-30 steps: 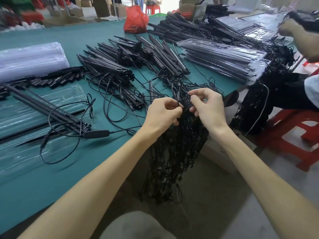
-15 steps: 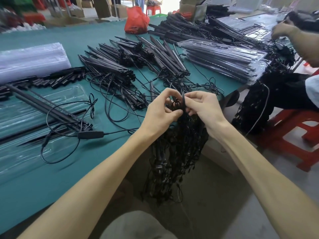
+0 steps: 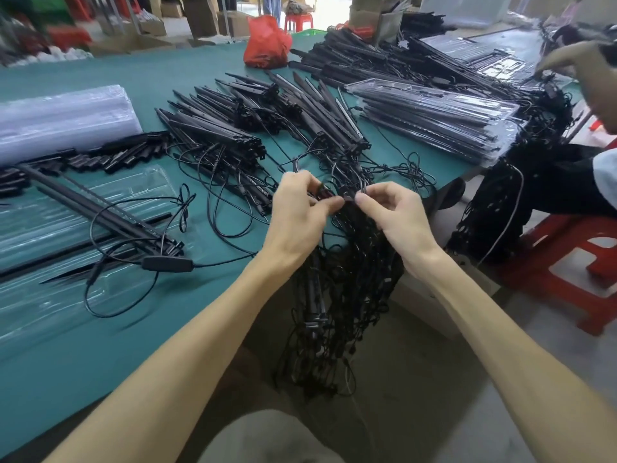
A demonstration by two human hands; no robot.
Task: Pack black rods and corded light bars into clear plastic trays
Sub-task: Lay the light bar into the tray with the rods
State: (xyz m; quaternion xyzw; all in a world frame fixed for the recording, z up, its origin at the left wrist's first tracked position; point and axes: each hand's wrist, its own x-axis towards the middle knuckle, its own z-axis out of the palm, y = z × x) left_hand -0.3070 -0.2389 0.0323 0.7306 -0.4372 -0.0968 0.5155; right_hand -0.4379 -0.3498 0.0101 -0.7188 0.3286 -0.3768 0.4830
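A thick tangle of black cords (image 3: 340, 295) hangs over the green table's front edge. My left hand (image 3: 300, 215) and my right hand (image 3: 394, 218) meet at its top, each pinching a small black connector among the cords. Behind them lie bundles of black light bars (image 3: 233, 135) with their cords trailing. At the left a clear plastic tray (image 3: 53, 295) holds black rods (image 3: 100, 212) and a looped cord with an inline box (image 3: 167, 263).
A stack of filled clear trays (image 3: 434, 121) sits at the back right. A roll of clear plastic (image 3: 63, 118) lies far left, a red bag (image 3: 265, 45) at the back. Another person's hand (image 3: 574, 61) works at the right, above a red stool (image 3: 574, 272).
Both my hands stay at the top of the cord tangle, fingers shifting on the cords and closing onto a connector. The other person's hand at the right has moved a little.
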